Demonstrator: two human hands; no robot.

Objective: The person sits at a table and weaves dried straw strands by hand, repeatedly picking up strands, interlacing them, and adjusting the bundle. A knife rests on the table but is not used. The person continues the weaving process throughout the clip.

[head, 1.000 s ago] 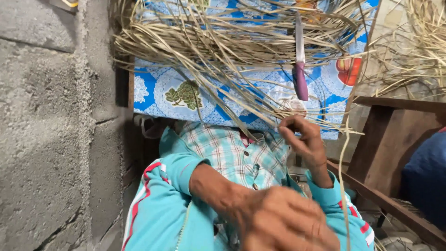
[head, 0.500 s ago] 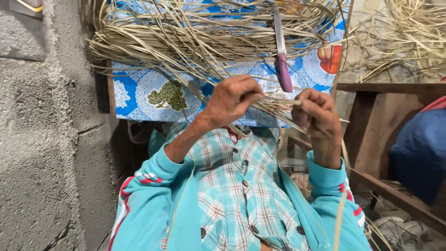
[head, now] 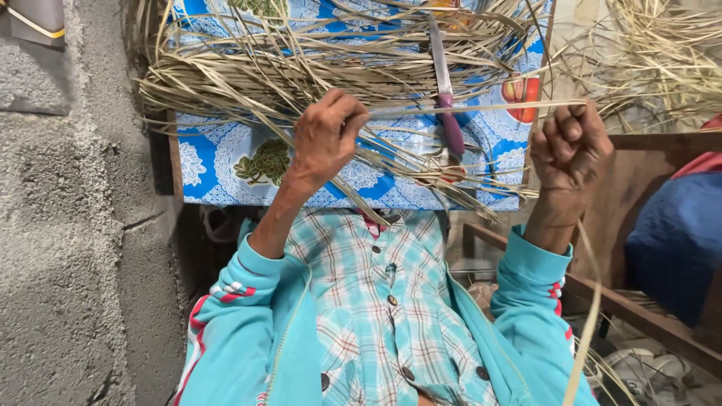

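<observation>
The left hand (head: pixel 325 139) is closed around one end of a long pale dried strip (head: pixel 466 109), and the right hand (head: pixel 569 144) is clenched on the same strip farther right, so it runs taut and nearly level between them, just above the near edge of the desk (head: pixel 226 169). From the right hand the strip's loose tail hangs down past the teal sleeve (head: pixel 538 286).

To draw such a strip well, the judgement here is that both hands should keep an even pull and hold it flat, not twisted, and stay clear of the knife (head: pixel 445 98), whose purple handle and upright blade stand close behind the strip's middle.

The desk carries a heap of dried strips (head: pixel 301 71) on a blue oilcloth (head: pixel 218 162) printed with white lace-like rounds and fruit pictures: green leaves at left, red fruit at right. No package, label or sign shows. A grey block wall (head: pixel 68 225) stands at left; more loose strips (head: pixel 654 60) lie far right.
</observation>
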